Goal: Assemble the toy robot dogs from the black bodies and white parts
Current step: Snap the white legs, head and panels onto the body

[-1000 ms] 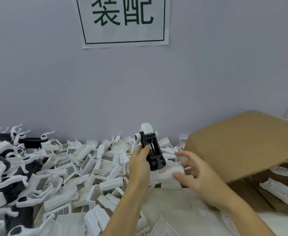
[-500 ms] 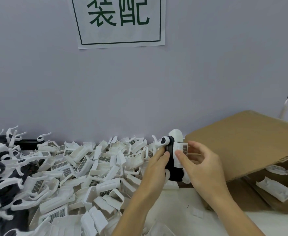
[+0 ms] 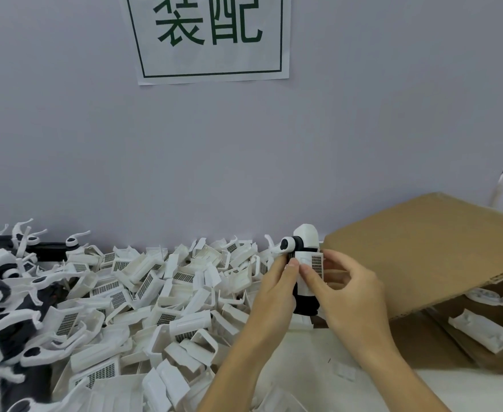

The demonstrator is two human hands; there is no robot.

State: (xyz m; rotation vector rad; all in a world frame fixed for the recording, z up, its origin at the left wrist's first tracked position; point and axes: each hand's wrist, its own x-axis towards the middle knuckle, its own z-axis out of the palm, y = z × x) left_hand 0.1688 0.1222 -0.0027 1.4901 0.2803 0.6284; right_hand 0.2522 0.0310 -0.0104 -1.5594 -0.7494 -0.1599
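A black toy dog body (image 3: 305, 303) with a white head cap stands upright between my hands near the table's middle. My left hand (image 3: 277, 288) grips its left side, thumb up by the joint. My right hand (image 3: 345, 292) pinches a white grilled cover panel (image 3: 311, 270) against the body's front. A big heap of the same white cover parts (image 3: 155, 292) fills the table's left half. Assembled black-and-white dogs with white legs (image 3: 3, 307) lie at the far left.
An open cardboard box (image 3: 428, 257) lies at the right with white parts (image 3: 479, 330) inside it. The wall with a printed paper sign (image 3: 211, 37) rises right behind the pile. Bare white tabletop (image 3: 318, 370) shows in front of my hands.
My left hand carried the black body rightward and turned it upright. My right hand picked up a white panel and now holds it pressed on the body's front.
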